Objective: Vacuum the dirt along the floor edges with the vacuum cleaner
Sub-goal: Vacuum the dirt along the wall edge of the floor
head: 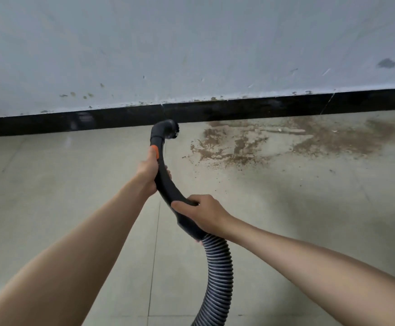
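Head view, looking forward and down at a floor edge. Curved black vacuum handle [166,184] held in both hands, bowed from lower right up toward the wall. Left hand [148,170] wrapped round the upper part of the handle, thumb laid along it just below an orange collar [154,151]. Right hand [202,214] wrapped round the lower part of the handle, fingers curled over the top, just above the joint with the hose. Hands apart on the handle, a stretch of bare black tube between them. Both forearms bare, entering from the bottom corners.

Elbow-shaped nozzle [166,129] at the top of the handle, bent to the right, short dark bristles at its mouth, set at the foot of the black skirting board [50,123]; contact with skirting or floor not discernible. Ribbed grey-and-black hose [217,267] running from the handle's lower end down and out of the bottom edge.

Brown dirt [234,147] scattered on the pale tiled floor [74,184] to the right of the nozzle, spread along the skirting toward the right edge, nearest patches just beside the bristles. Grey-white wall [191,43] above the skirting, scuffed, with small stains near its lower edge and a dark smudge at far right.
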A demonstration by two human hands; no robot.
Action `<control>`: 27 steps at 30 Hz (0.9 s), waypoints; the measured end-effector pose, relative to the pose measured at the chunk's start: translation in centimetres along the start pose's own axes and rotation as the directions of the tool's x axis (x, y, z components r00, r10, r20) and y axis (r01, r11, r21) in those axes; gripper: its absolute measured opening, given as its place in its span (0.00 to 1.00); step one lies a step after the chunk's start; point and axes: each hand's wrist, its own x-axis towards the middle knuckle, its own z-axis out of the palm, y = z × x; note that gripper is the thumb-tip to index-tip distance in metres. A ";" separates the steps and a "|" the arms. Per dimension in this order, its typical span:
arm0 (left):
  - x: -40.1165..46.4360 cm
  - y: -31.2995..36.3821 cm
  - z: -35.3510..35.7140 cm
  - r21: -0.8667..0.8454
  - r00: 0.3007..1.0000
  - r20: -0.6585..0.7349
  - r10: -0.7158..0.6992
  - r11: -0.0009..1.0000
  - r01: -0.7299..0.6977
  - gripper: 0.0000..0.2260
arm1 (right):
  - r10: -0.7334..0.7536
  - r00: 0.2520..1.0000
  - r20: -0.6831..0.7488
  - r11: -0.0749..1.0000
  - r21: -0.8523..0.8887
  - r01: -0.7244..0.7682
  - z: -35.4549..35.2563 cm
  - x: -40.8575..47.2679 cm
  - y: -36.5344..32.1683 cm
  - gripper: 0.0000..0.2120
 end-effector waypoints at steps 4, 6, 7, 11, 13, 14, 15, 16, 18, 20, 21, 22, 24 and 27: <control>-0.3 -3.6 0.7 -0.113 0.998 0.003 -0.058 0.992 0.058 0.21 | 0.063 0.996 0.056 0.994 -0.087 -0.058 -1.4 -0.4 1.9 0.18; -0.4 -5.1 1.7 -0.097 0.997 -0.013 -0.072 0.993 0.070 0.25 | 0.107 0.993 0.054 0.992 -0.066 -0.103 -1.8 -0.3 2.7 0.18; -0.4 -5.7 2.0 -0.095 0.997 -0.030 -0.077 0.993 0.074 0.25 | 0.123 0.991 0.055 0.991 -0.055 -0.120 -1.9 -0.3 3.1 0.18; -0.1 -7.5 2.9 -0.163 0.994 -0.065 -0.087 0.984 0.075 0.24 | 0.149 0.987 0.059 0.988 -0.055 -0.146 -2.2 -0.2 4.6 0.18; 0.3 -7.6 3.1 -0.168 0.995 -0.058 -0.086 0.983 0.075 0.23 | 0.150 0.987 0.052 0.988 -0.056 -0.147 -2.1 0.1 5.0 0.18; 0.6 -7.5 3.1 -0.161 0.995 -0.055 -0.084 0.984 0.075 0.23 | 0.151 0.987 0.049 0.988 -0.047 -0.149 -2.1 0.4 5.0 0.19; 1.0 -7.3 3.2 -0.148 0.995 -0.052 -0.080 0.986 0.072 0.24 | 0.154 0.987 0.040 0.988 -0.038 -0.152 -2.1 0.7 4.9 0.19; 1.4 -6.9 3.4 -0.132 0.996 -0.046 -0.073 0.989 0.066 0.24 | 0.156 0.987 0.029 0.988 -0.027 -0.155 -2.1 1.2 4.8 0.19; 2.6 -6.1 3.9 -0.101 0.998 -0.032 -0.052 0.994 0.048 0.24 | 0.158 0.987 0.006 0.987 0.002 -0.158 -2.4 2.3 4.5 0.19; 4.0 -4.9 4.3 -0.071 0.999 -0.022 -0.035 0.997 0.034 0.24 | 0.165 0.986 -0.013 0.986 0.040 -0.165 -2.5 3.9 3.9 0.19; 4.9 -4.3 4.4 -0.052 0.999 -0.017 -0.030 0.998 0.029 0.25 | 0.170 0.985 -0.019 0.984 0.065 -0.169 -2.5 4.9 3.6 0.19; 5.8 -3.7 4.5 -0.029 1.000 -0.016 -0.026 0.999 0.026 0.26 | 0.175 0.984 -0.025 0.980 0.095 -0.172 -2.4 5.9 3.2 0.19; 7.5 -2.5 4.5 0.012 0.999 -0.028 -0.024 1.000 0.024 0.29 | 0.181 0.983 -0.042 0.976 0.134 -0.174 -2.1 7.7 2.4 0.18; 9.3 -1.9 4.3 0.007 0.999 -0.040 -0.014 1.000 0.014 0.31 | 0.180 0.982 -0.054 0.982 0.072 -0.176 -2.1 9.8 1.9 0.18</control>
